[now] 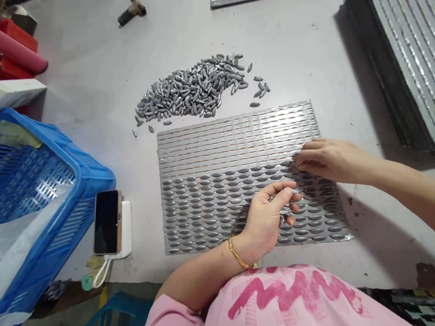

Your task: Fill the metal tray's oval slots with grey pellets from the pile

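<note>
L fingers pinched, R fingers curled by metal tray's edge, top rows open.

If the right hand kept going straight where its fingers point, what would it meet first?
The right hand would likely meet the silver oval pellets in the dimpled metal sheet, though depth is unclear.

Passage is afforded to the right hand across the grey table toward the stacked trays; leftward reach is obstructed by the phone and blue crate; forward reach is met by the heap of metal pellets.
</note>
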Tool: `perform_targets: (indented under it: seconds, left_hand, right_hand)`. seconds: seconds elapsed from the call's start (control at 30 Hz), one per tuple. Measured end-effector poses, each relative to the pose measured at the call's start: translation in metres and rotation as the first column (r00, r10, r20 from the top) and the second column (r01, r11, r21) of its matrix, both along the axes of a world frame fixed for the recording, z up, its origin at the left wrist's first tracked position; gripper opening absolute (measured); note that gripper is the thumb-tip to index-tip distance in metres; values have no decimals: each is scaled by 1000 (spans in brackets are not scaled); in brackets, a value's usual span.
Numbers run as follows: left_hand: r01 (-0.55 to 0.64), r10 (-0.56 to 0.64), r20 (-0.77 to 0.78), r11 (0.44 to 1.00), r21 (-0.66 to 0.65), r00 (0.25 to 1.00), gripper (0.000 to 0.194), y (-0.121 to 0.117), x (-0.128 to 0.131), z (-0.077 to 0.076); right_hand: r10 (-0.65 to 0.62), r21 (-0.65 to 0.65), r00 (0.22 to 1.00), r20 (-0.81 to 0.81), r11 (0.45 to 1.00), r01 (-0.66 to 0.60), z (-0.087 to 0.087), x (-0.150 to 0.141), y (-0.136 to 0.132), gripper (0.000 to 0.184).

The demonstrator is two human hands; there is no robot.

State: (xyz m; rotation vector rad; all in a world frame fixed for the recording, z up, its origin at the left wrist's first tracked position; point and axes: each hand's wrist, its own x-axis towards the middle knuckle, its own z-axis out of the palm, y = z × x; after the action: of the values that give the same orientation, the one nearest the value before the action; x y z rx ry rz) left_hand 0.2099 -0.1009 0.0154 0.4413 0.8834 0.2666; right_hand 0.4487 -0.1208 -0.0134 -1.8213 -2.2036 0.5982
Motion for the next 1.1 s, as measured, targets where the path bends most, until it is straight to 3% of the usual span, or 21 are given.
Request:
perform_targets:
  seconds: [0.1, 0.2, 0.4, 0.53, 0.6, 0.7, 0.9, 1.0, 1.1]
  left_hand:
    - [-25, 25, 21, 1000, 7, 999, 36, 2, 0, -1]
    - [-55, 55, 8, 998, 27, 998, 33, 1, 2, -3]
    - [-108, 108, 8, 989, 103, 994, 31, -3, 6, -6]
    - [-44, 44, 3, 991, 130, 999, 33, -4, 7, -4]
    - [-18, 19, -5, 993, 120, 1000, 34, -4, 8, -4]
    - [-13, 14, -12, 993, 121, 1000, 32, -3, 9, -5]
    - [-21, 24, -24, 991, 135, 999, 31, 0, 15, -3]
    - [-66, 69, -33, 994, 82, 997, 33, 3, 16, 0]
    - [-104, 105, -52, 994, 12, 993, 31, 4, 15, 2]
  right_hand:
    - [-147, 11, 966, -215, 988, 153, 8, -3, -11, 23]
    - [-290, -69, 861, -418, 955, 288, 21, -21, -27, 23]
    - [-440, -345, 674, -594, 895, 282, 28, -61, -53, 26]
    - [-508, -344, 554, -660, 860, 378, 17, -64, -65, 21]
    - [-480, -255, 589, -650, 868, 425, 15, -61, -68, 17]
    - [-352, -118, 706, -615, 926, 358, 21, -57, -69, 11]
    - [-237, -87, 797, -556, 970, 227, 37, -46, -54, 12]
    - [-194, 17, 847, -495, 973, 232, 31, -32, -41, 14]
    - [-157, 164, 922, -354, 960, 227, 15, -13, -28, 17]
